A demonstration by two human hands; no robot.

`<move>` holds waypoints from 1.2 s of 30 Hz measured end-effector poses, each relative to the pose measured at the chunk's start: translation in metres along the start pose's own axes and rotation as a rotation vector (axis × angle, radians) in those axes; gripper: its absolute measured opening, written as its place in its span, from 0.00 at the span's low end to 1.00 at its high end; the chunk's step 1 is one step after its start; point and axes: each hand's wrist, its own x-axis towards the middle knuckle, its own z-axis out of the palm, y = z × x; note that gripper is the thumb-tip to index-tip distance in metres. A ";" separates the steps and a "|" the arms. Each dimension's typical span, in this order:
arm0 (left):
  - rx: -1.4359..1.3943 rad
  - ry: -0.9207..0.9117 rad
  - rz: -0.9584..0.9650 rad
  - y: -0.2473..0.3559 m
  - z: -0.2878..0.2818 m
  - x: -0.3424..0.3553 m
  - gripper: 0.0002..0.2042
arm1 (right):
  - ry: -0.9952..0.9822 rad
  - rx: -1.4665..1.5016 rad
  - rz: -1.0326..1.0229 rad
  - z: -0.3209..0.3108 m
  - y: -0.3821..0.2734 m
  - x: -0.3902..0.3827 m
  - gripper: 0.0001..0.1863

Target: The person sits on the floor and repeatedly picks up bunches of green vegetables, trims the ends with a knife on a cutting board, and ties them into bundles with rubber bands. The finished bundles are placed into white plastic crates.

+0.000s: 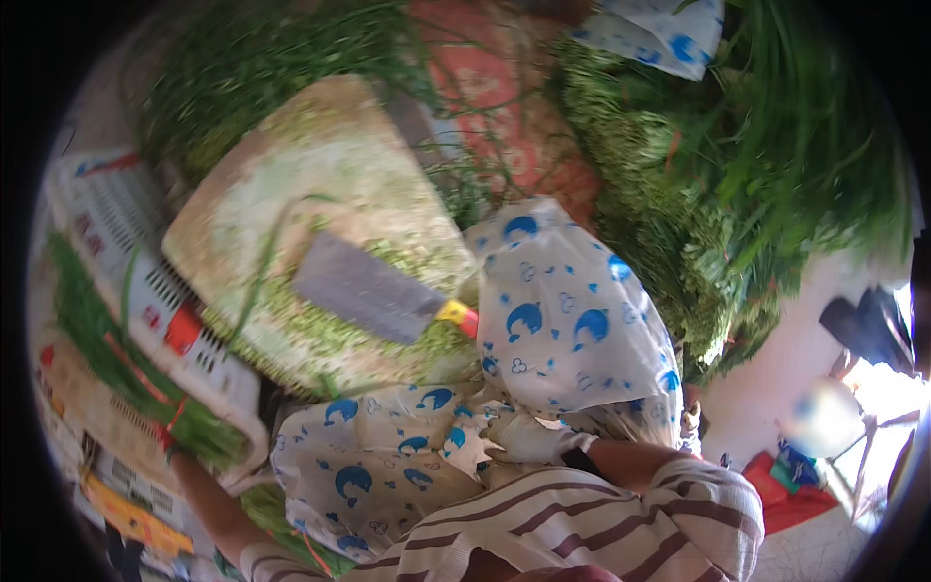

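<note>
Out at the lower left, my left hand (167,438) is closed at the edge of a bunch of long green chives (194,427) tied with red bands; the leaves hide most of its fingers. My right hand (529,436), in a white glove, rests low in the middle against a white plastic sheet (572,320) with blue dolphin prints. Its fingers look slightly apart, with nothing visible in them. Ahead of it a cleaver (369,286) lies flat on a pale cutting board (320,145), its yellow and red handle partly covered by the sheet. Chopped green bits surround the blade.
White plastic crates (218,364) stand along the left. Loose green stalks (291,44) lie beyond the board. A large heap of tied greens (659,184) fills the right, near a red printed sack (490,107). A red item (786,490) sits at the lower right.
</note>
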 end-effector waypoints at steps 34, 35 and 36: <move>0.435 -1.015 1.273 -0.108 0.443 -0.584 0.40 | 1.893 0.773 -0.262 -0.025 0.235 -0.349 0.17; 0.478 -0.953 1.281 -0.129 0.438 -0.565 0.41 | 2.009 0.742 -0.209 -0.021 0.267 -0.371 0.16; 0.535 -0.905 1.299 -0.154 0.431 -0.546 0.42 | 2.059 0.784 -0.140 -0.014 0.298 -0.393 0.17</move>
